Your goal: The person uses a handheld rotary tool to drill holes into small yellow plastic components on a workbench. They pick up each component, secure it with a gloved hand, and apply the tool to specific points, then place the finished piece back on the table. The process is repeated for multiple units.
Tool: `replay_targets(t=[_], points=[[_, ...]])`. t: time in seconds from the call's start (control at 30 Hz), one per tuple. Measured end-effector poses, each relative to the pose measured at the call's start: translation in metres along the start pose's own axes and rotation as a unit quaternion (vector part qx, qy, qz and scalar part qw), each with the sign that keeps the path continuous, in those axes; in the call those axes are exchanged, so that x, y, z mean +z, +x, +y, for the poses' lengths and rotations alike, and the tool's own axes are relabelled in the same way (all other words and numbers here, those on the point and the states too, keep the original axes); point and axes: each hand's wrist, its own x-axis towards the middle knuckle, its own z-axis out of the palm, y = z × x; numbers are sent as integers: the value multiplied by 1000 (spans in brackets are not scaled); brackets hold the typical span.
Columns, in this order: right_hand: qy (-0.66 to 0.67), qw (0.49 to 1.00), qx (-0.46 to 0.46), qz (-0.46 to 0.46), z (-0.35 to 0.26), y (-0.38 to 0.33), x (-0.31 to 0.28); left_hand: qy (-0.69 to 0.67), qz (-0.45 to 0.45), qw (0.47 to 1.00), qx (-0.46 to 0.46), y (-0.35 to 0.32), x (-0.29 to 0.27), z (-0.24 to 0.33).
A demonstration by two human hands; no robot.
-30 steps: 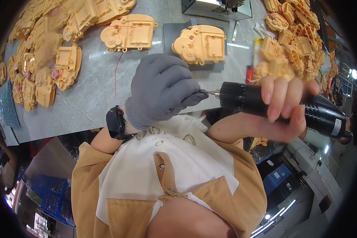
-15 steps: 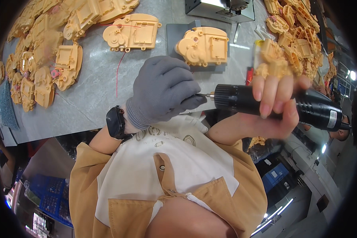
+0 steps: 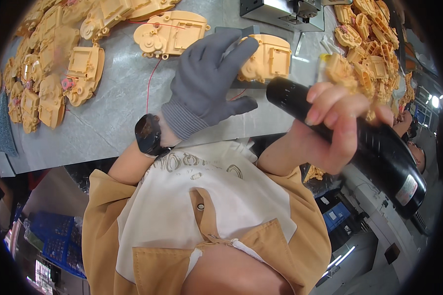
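My left hand [image 3: 204, 81], in a grey knit glove, is over the table with its fingers stretched and thumb apart. Its index fingertip overlaps the edge of a pale orange plastic housing [image 3: 274, 58]; whether it touches cannot be told. That housing sits on a grey fixture [image 3: 251, 30], partly hidden by the glove. My bare right hand [image 3: 335, 120] is wrapped round a black electric screwdriver [image 3: 391, 164], tilted with its nose up toward the housing; its bit is not visible. Another housing [image 3: 177, 33] with a red wire lies to the left of the fixture.
Many similar housings [image 3: 86, 69] cover the table's left side, and a pile of orange parts [image 3: 374, 54] stands at the right. At the back is a metal-cased device [image 3: 280, 14]. A bluish bag [image 3: 4, 130] lies at the far left edge.
My left hand has opened from its pinch at the screwdriver's bit, spreading its fingers up toward the housing. The screwdriver has tilted, its rear end dropping and its nose rising.
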Motion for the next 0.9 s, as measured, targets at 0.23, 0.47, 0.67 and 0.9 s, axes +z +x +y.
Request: replay_targets(t=[0.23,0.47,0.67,0.9], points=[[-46,995,7,-84,5,0,-3,27,64,998,-10,6,15,-2],[-62,995,2,-79,10,-2,-3,91,-5,995,-42,10,19,-6],[-73,995,9,-67,11,1,0,96,-9,994,-45,10,21,-7],[-126,990,11,-63,10,5,12,79,-10,995,-52,9,25,-9]])
